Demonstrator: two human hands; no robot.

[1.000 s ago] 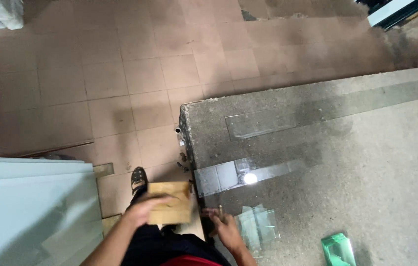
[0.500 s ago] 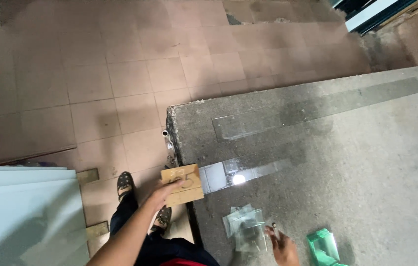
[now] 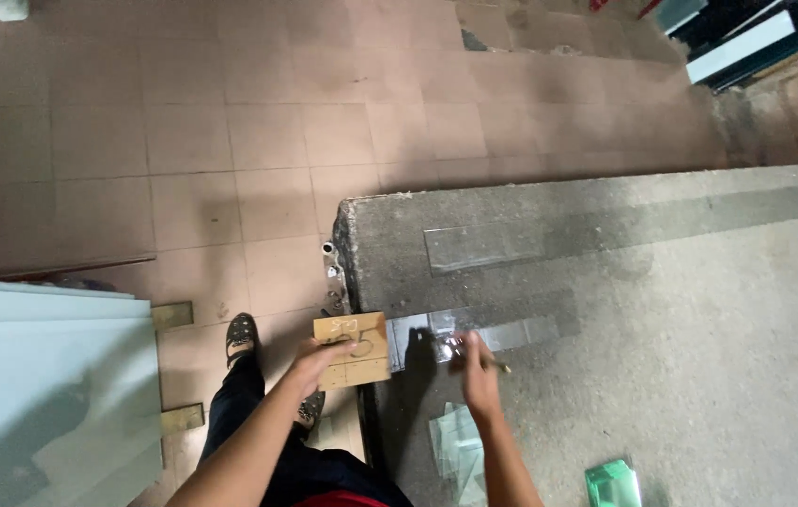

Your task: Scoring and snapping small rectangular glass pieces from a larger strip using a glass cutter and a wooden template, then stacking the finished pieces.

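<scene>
My left hand rests on a small flat wooden block at the left edge of a grey carpeted worktable. My right hand holds a thin pen-like tool against a long clear glass strip that lies across the table beside the block. A second, longer glass strip lies further back on the table.
Small cut glass pieces lie near my right forearm, and a green-tinted stack of glass pieces sits at the bottom edge. Pale glass sheets lean at the lower left. Tiled floor surrounds the table; my shoe stands there.
My right hand has come up from the cut pieces near the bottom edge to the glass strip beside the block. My left hand stays on the wooden block at the table edge.
</scene>
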